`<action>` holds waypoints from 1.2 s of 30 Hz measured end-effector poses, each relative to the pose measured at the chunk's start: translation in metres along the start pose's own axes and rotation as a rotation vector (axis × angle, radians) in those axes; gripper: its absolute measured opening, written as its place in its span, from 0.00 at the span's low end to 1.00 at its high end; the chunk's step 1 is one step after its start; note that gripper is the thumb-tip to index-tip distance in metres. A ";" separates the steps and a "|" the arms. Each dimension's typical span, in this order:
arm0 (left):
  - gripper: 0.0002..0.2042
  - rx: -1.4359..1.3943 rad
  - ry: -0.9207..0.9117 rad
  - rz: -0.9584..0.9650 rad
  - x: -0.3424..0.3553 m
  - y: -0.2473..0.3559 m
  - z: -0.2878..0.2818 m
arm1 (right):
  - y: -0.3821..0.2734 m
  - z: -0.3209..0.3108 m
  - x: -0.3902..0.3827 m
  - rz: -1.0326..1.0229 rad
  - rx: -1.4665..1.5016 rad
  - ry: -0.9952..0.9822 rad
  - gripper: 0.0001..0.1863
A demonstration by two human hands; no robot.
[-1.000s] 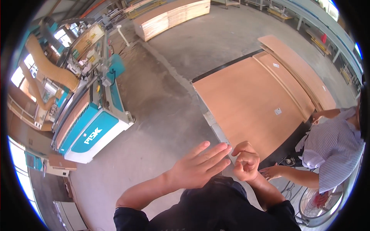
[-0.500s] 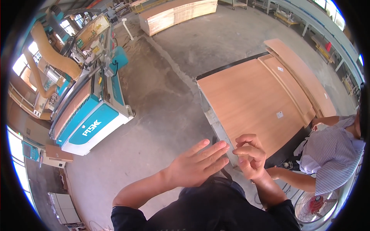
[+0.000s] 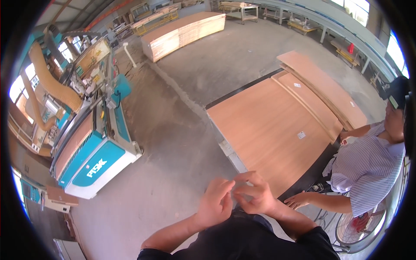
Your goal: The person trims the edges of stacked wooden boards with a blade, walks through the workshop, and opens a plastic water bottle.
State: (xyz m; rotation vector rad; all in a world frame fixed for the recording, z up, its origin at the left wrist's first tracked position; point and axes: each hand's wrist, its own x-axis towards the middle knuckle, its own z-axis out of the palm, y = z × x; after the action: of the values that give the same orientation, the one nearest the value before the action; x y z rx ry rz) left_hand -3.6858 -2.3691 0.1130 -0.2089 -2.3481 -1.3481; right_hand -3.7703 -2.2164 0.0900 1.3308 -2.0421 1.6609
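Note:
In front of my dark shirt, my left hand and my right hand are raised close together, fingertips facing. The left fingers are bent and pressed together against the thumb. On the right, the fingers curl toward the thumb in a loose pinch. Whatever either hand may hold is too small or hidden to make out. Just beyond my hands is a large wood-faced board, lying flat on a dark-topped table; neither hand touches it.
A co-worker in a striped shirt stands at the right, hands by the table. Narrower panels lie along the board's far right. A caged fan is behind the co-worker. A blue-and-white machine stands left; a board stack lies far back.
My left hand was stretched flat with spread fingers; now its fingers are bent in. Both hands appear lower in the picture and closer together. The view has tilted up, showing more of the co-worker.

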 end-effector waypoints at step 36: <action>0.26 0.277 -0.241 0.067 -0.035 0.009 0.046 | 0.001 0.000 -0.085 0.113 -0.134 -0.172 0.13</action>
State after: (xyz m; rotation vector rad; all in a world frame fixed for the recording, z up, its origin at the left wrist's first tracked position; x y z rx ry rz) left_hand -3.6648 -2.3221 0.0849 -0.3802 -2.6691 -0.9989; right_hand -3.7216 -2.1727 0.0353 1.3790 -2.3204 1.4670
